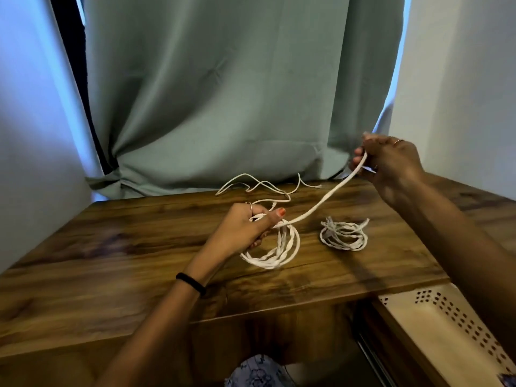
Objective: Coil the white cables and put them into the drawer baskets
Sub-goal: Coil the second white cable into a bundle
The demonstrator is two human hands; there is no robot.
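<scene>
My left hand [245, 227] pinches the top of a white cable coil [275, 256] whose loops hang down onto the wooden table [111, 261]. A free strand of that cable [321, 203] runs up and to the right into my right hand [391, 160], which grips it above the table's back right part. A second white cable [343, 234] lies coiled on the table to the right of the first. A thin white cable [259, 187] lies loose and uncoiled near the table's far edge. A cream perforated drawer basket [435, 317] sits in the pulled-out drawer at the lower right.
A grey-green curtain [223, 93] hangs right behind the table. White walls close in on the left and right. My knee in patterned blue cloth [259, 372] shows under the table's front edge.
</scene>
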